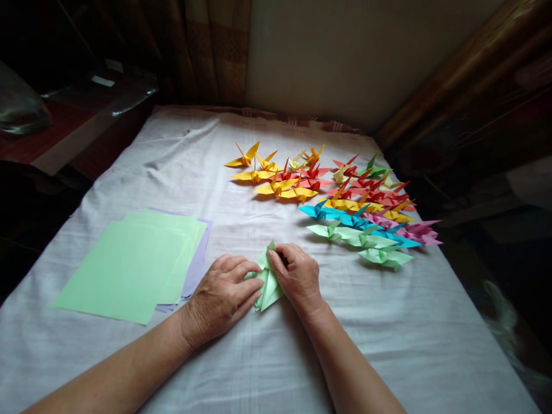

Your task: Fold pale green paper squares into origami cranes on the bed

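Observation:
A small piece of light green origami paper (268, 288), folded into a narrow pointed shape, lies on the cloth between my hands. My left hand (226, 293) rests at its left side, with fingers bent and their tips pressing the paper. At the upper right edge, my right hand (298, 275) pinches the paper between thumb and curled fingers. Parts of the folds are hidden under my fingers. Left of my hands lies a stack of flat light green sheets (121, 270), with purple sheets (197, 267) showing beneath its right edge.
Folded paper cranes stand in rows at the right back: yellow cranes (276, 187), red, blue, pink and green cranes (383, 257). A white cloth (207, 368) covers the table. A reddish shelf (64, 144) with a plastic bag (125, 92) stands at far left.

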The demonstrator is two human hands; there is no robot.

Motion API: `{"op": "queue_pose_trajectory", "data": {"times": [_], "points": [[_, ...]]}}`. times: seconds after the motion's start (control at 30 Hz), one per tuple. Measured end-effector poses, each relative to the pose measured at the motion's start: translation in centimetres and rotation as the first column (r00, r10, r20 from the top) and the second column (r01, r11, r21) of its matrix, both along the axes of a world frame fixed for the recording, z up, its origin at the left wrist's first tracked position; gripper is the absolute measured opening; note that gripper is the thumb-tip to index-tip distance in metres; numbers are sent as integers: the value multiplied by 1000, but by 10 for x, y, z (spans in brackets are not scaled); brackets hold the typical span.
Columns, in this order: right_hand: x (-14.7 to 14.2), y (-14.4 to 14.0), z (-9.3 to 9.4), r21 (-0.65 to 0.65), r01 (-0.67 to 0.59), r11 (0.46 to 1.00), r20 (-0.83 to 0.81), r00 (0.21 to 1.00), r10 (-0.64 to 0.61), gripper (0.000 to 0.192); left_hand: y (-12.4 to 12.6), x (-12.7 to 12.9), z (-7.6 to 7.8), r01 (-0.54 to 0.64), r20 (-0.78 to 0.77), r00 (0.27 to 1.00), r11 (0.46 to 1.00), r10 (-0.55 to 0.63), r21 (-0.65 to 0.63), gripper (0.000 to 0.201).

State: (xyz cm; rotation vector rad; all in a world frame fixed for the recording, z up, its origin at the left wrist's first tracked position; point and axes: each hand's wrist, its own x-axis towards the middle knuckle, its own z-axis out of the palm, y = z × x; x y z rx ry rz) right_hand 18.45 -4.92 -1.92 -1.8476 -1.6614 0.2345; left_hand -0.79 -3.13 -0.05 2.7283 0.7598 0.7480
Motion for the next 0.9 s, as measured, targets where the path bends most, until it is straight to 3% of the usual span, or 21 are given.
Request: {"op": "queue_pose_trajectory", "data": {"times": [0.13,0.37,0.53,0.7,0.9], "points": [[0,0,-2,39,-4,999,39,999,3,24,0,0,0,5,-23,1000,1000,-5,-16,17],[-4,-4,-7,86,-24,996,273,962,0,19,0,0,0,-10,-30,1000,996,8,-90,23],[-2,-3,-4,55,-3,998,163,987,-6,19,-7,-1,-1,13,-99,995,1000,-14,-17,28],[4,2,0,9,4,1000,0,1000,-4,18,-11,-2,-4,13,-117,993,1000,-15,-23,27],[5,5,1,-12,40,999,-21,999,-40,15,-9,-1,-4,30,-93,995,999,-32,-16,25]]}}
